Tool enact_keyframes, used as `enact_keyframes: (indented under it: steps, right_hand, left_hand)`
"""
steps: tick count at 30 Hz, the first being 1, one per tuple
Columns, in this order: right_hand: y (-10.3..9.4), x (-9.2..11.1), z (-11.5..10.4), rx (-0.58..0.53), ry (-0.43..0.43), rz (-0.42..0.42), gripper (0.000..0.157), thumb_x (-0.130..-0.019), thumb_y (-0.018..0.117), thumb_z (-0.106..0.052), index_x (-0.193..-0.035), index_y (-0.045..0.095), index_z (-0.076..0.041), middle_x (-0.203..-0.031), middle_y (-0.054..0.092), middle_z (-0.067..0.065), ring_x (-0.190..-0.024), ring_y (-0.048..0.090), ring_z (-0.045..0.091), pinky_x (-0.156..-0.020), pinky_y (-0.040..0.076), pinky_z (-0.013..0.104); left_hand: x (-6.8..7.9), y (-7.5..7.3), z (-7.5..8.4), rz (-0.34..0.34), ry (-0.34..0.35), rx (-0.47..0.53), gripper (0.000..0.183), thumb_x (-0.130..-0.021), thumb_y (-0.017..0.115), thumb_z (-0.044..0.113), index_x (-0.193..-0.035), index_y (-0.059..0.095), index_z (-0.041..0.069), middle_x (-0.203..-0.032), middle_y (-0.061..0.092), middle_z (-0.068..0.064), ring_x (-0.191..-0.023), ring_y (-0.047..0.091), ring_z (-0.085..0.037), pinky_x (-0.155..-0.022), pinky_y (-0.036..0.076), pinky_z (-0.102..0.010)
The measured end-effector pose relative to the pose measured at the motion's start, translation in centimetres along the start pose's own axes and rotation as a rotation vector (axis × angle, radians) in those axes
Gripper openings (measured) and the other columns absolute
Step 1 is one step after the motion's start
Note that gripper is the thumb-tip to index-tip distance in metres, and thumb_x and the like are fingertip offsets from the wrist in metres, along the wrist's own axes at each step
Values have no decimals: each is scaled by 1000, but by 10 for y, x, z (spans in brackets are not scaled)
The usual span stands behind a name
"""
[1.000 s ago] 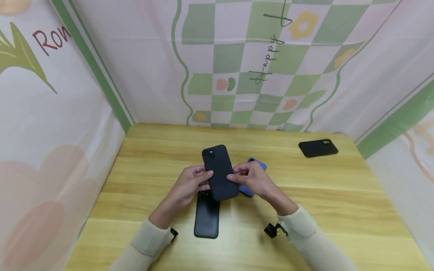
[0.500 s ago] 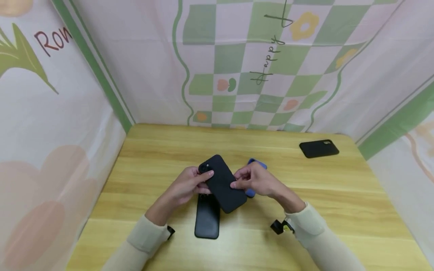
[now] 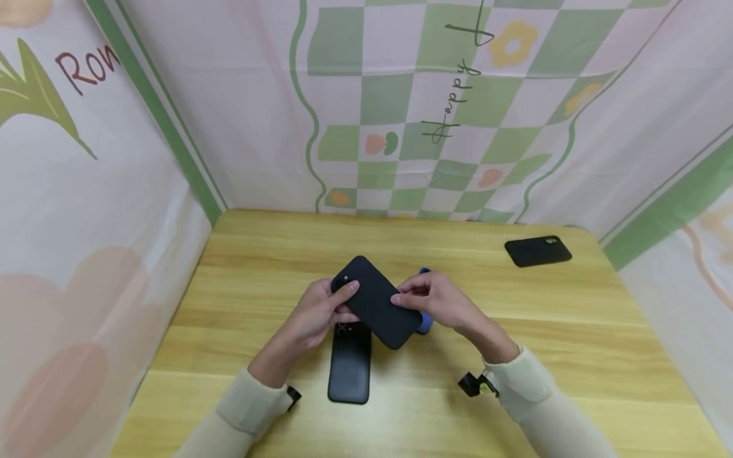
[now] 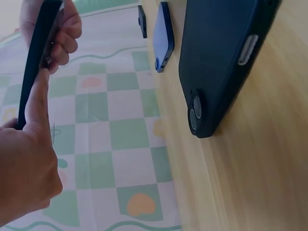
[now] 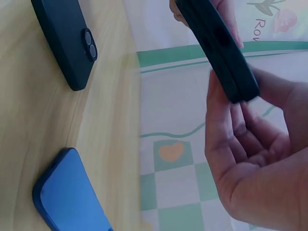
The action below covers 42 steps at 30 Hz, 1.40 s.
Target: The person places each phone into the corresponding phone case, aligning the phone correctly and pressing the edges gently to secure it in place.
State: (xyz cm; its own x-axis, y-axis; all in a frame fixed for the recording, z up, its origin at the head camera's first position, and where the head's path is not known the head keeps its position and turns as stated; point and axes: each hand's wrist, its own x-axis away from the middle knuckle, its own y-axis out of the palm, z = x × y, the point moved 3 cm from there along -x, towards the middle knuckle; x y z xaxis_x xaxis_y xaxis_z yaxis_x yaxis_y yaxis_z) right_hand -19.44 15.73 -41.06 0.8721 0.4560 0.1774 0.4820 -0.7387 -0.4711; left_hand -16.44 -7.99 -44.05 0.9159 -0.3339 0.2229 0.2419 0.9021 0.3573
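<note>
In the head view a matte black phone (image 3: 378,302) is held above the table, tilted, its back with the camera corner facing up. My left hand (image 3: 321,312) grips it at the camera end, thumb across the back. My right hand (image 3: 438,299) pinches the opposite long edge between thumb and fingers. The right wrist view shows the same phone (image 5: 219,50) edge-on, a seam running along its side. Beneath, a second black phone (image 3: 349,369) lies on the table, its camera end partly covered. A blue phone-shaped item (image 3: 425,323) lies mostly hidden behind my right hand.
A black phone case (image 3: 538,250) with a camera cutout lies at the back right of the wooden table (image 3: 275,248). Patterned cloth (image 3: 258,127) hangs behind the table and along both sides. Each wrist wears a small black device, such as the right wrist camera (image 3: 471,384).
The held phone has turned, its lower end swinging right, then lifted slightly. My left thumb now lies nearer the camera corner. My right hand has shifted a little right with the phone's edge.
</note>
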Motion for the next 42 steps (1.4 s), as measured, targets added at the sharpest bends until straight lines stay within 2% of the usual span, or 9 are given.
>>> enact_keyframes:
  steps: [4,8,11,15,19,27,31,35,42]
  right_hand:
    - [0,0,3,-34,31,72,25,-98,79,-26,-108,82,-3,-94,77,6,-82,72,20,-76,59,29]
    - [1,-1,7,-96,48,86,27,-98,79,-26,-107,81,-1,-88,80,7,-79,75,20,-77,64,40]
    - [2,-1,10,-155,53,92,30,-99,78,-24,-111,79,3,-91,80,9,-79,76,21,-77,65,47]
    - [3,-2,13,-227,61,111,32,-99,78,-20,-114,76,8,-95,80,11,-80,76,19,-78,66,41]
    - [4,-4,17,-305,98,138,29,-99,77,-19,-111,77,8,-95,77,8,-81,76,19,-79,66,42]
    - [5,-7,21,-543,116,173,26,-104,70,-15,-112,74,9,-100,72,9,-82,76,19,-78,66,35]
    - [4,-6,22,-583,111,174,24,-105,69,-13,-114,73,8,-99,72,8,-82,76,19,-77,65,34]
    - [-1,-6,22,-550,96,147,25,-106,68,-13,-116,74,8,-99,75,7,-81,76,19,-76,65,34]
    - [-15,-7,18,-465,42,79,21,-106,67,-12,-109,78,5,-88,78,3,-77,74,15,-73,65,32]
  left_hand:
    - [1,1,1,54,26,43,38,-112,55,15,-139,55,-12,-124,72,-29,-103,77,-31,-88,63,-39]
    - [2,1,1,107,61,85,38,-112,56,12,-139,54,-13,-120,72,-30,-96,79,-28,-87,64,-39]
    - [2,1,0,137,87,111,38,-111,56,11,-139,55,-14,-117,73,-28,-93,79,-26,-86,64,-38]
    - [2,2,-3,160,110,147,36,-111,56,11,-137,55,-15,-115,73,-25,-96,79,-26,-87,64,-39]
    - [2,3,-6,201,115,211,37,-111,55,10,-138,53,-14,-117,73,-26,-101,77,-26,-89,63,-40]
    - [1,8,-11,260,165,304,40,-113,51,9,-145,47,-14,-133,64,-34,-108,75,-26,-94,61,-42]
    - [2,9,-13,244,171,322,43,-113,52,10,-147,44,-15,-137,62,-35,-111,74,-28,-95,60,-43]
    - [4,7,-14,206,129,321,45,-113,52,11,-150,43,-13,-141,59,-36,-115,72,-31,-97,59,-47]
    - [6,4,-10,81,74,291,45,-113,49,8,-152,40,-13,-147,54,-37,-127,63,-41,-106,49,-58]
